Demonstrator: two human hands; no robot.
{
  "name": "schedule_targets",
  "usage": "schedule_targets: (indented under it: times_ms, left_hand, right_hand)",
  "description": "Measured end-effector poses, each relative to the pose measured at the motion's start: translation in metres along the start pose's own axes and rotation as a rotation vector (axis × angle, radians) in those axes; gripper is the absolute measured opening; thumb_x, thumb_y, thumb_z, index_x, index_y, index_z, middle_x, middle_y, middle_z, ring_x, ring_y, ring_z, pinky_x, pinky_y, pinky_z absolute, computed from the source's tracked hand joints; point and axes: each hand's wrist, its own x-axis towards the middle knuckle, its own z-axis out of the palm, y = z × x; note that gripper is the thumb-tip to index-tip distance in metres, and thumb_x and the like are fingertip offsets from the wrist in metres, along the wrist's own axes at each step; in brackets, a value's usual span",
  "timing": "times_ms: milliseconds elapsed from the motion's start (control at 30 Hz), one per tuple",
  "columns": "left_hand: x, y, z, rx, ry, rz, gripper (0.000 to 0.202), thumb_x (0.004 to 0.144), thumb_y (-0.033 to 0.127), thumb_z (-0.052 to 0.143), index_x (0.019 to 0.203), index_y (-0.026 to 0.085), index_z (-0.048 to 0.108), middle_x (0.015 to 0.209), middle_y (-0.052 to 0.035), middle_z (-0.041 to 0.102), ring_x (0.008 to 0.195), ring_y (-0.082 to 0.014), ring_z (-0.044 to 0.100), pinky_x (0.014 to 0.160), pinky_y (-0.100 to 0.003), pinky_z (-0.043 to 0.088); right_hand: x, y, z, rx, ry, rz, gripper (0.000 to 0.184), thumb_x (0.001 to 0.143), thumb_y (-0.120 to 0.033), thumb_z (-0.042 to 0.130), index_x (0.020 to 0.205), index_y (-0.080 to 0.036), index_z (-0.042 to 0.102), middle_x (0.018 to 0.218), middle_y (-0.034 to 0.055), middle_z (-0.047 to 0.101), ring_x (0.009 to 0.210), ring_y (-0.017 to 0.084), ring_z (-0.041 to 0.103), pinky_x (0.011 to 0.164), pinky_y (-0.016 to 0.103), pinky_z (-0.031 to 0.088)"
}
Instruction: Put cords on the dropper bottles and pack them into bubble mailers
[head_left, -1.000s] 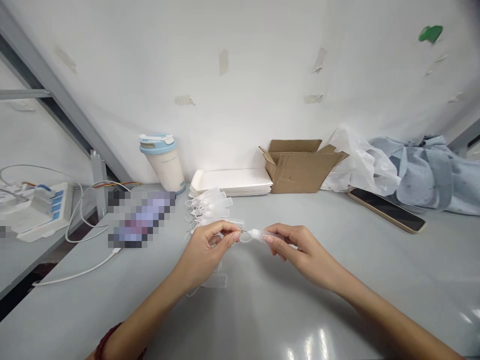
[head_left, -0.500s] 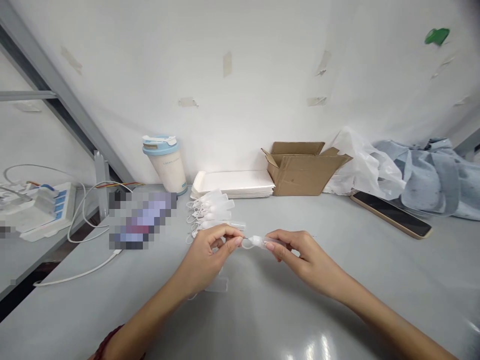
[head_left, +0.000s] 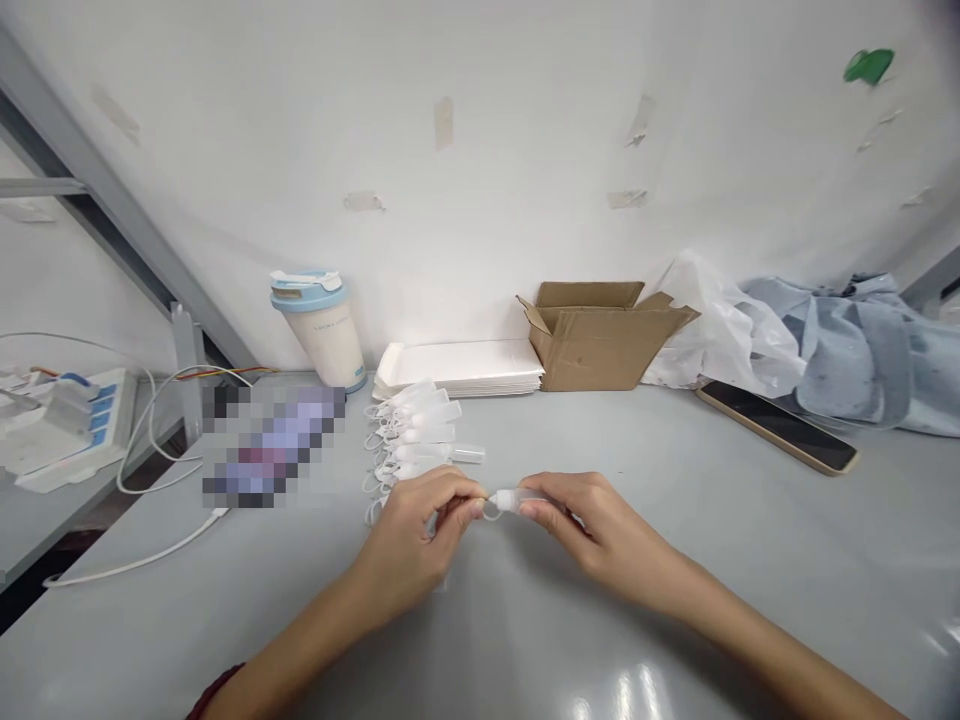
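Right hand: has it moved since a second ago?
Yes. The right hand has come a little nearer the person, away from the cardboard box, pinching the small clear piece with the left hand.

Left hand [head_left: 420, 520], right hand [head_left: 585, 515]: fingertips pinched, tips nearly meeting, knuckles up.

The left hand [head_left: 416, 535] and the right hand [head_left: 581, 520] are meeting over the grey table [head_left: 750, 560], pinching between their fingertips a small translucent plastic piece [head_left: 508, 499] with a thin wire ring at its left end. A row of similar clear pieces [head_left: 416, 430] is lying just beyond the left hand. Further back, a lidded cup [head_left: 321, 325], a stack of white trays [head_left: 459, 366] and an open cardboard box [head_left: 600, 335] are standing along the wall. A dark phone [head_left: 776, 427] is lying to the right, near a clear plastic bag [head_left: 720, 330] and a bundle of blue cloth [head_left: 855, 345]. A white cable [head_left: 135, 562] is trailing off the left edge
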Motion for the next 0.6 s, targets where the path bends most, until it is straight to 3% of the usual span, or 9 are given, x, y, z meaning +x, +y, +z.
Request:
schedule_targets:
  times_ms: [267, 400, 500, 600]
  left_hand:
    - [-0.0007, -0.0005, 0.0043, 0.078, 0.088, 0.056, 0.015, 0.086, 0.019, 0.048, 0.079, 0.019, 0.061, 0.063, 0.0015, 0.056, 0.056, -0.0110, 0.048, 0.055, -0.023, 0.039]
    - [-0.0008, 0.0003, 0.0039, 0.070, 0.049, 0.050, 0.013, 0.081, 0.019, 0.058, 0.093, 0.020, 0.062, 0.069, 0.0026, 0.061, 0.055, -0.0097, 0.048, 0.056, -0.022, 0.041]
    - [-0.0008, 0.0007, 0.0035, 0.014, 0.031, -0.001, 0.021, 0.080, 0.022, 0.059, 0.100, 0.020, 0.061, 0.072, 0.0023, 0.064, 0.056, -0.0096, 0.050, 0.057, -0.021, 0.043]
    - [0.0002, 0.0017, 0.0008, -0.029, 0.054, -0.065, 0.016, 0.083, 0.027, 0.057, 0.095, 0.019, 0.062, 0.068, 0.0027, 0.061, 0.058, -0.0102, 0.051, 0.055, -0.021, 0.042]
  right_hand:
    - [-0.0018, 0.0038, 0.0045, 0.002, 0.044, -0.025, 0.028, 0.095, -0.028, 0.035, 0.083, -0.017, 0.057, 0.068, -0.0002, 0.054, 0.060, 0.012, 0.047, 0.058, 0.024, 0.035]
    - [-0.0023, 0.0027, 0.0032, 0.034, 0.046, -0.038, 0.024, 0.094, -0.027, 0.037, 0.089, -0.018, 0.058, 0.074, 0.0008, 0.058, 0.064, 0.012, 0.050, 0.062, 0.024, 0.037]
    - [-0.0018, 0.0020, 0.0019, 0.046, 0.061, -0.036, 0.023, 0.094, -0.027, 0.037, 0.089, -0.018, 0.057, 0.074, 0.0003, 0.058, 0.064, 0.012, 0.050, 0.062, 0.024, 0.037]
    - [-0.0011, 0.0024, 0.0011, 0.032, 0.077, -0.019, 0.024, 0.094, -0.030, 0.037, 0.084, -0.018, 0.056, 0.067, -0.0014, 0.053, 0.060, 0.012, 0.046, 0.058, 0.023, 0.035]
